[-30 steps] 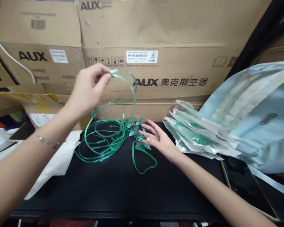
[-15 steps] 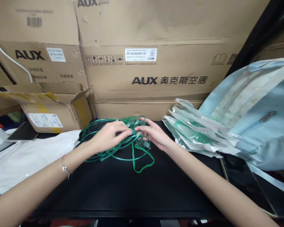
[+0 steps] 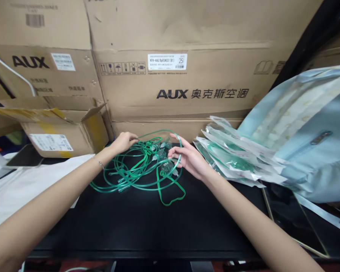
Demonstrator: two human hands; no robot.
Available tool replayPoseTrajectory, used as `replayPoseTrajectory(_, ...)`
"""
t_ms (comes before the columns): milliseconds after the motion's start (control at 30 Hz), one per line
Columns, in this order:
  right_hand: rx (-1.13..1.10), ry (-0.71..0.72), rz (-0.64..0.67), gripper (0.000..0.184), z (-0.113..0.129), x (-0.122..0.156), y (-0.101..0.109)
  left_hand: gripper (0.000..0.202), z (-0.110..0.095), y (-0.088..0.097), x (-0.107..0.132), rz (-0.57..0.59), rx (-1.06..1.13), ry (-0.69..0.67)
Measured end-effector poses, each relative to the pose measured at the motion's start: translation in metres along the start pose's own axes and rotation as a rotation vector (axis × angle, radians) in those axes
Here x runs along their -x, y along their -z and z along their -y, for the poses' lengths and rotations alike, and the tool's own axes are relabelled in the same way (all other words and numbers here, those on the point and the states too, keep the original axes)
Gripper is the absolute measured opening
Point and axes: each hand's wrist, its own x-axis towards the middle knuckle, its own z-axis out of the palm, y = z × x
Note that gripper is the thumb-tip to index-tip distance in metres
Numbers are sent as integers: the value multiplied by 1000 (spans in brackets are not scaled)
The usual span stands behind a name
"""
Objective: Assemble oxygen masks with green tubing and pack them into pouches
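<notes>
Centrally on the black table, green tubing lies coiled, which should keep it bunched. Your right hand, unclenched, has one strand across it, spreading it beside clear masks; your left hand sits by its far side, grip unclear.

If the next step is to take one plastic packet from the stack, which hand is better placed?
Probably the right hand: it is beside the packet stack, though a loop of green tubing seems to cross it. The left hand is farther away, with the right hand in between.
</notes>
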Motion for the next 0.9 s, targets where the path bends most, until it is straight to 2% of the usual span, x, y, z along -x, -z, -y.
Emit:
replayPoseTrajectory(133, -8, -106, 69, 53, 5, 4, 6, 37, -3, 33, -1, -137, 17, 57)
replayPoseTrajectory(233, -6, -145, 76, 51, 11, 4, 9, 37, -16, 63, 0, -209, 55, 85)
replayPoseTrajectory(333, -4, -50, 43, 49, 19, 3, 11, 39, -32, 84, 4, -224, 160, 110)
replayPoseTrajectory(400, 68, 60, -2, 47, 27, 2, 13, 43, -42, 92, 8, -196, 248, 130)
replayPoseTrajectory(467, 196, 172, -68, 44, 35, 0, 16, 46, -51, 93, 13, -123, 342, 120)
replayPoseTrajectory(633, 445, 351, -227, 46, 55, 0, 24, 46, -60, 81, 26, 193, 442, 65)
replayPoseTrajectory(733, 549, 411, -285, 47, 67, 3, 29, 43, -54, 74, 33, 322, 409, 20)
replayPoseTrajectory(900, 650, 498, -358, 44, 84, 12, 43, 32, -32, 68, 40, 581, 311, -90)
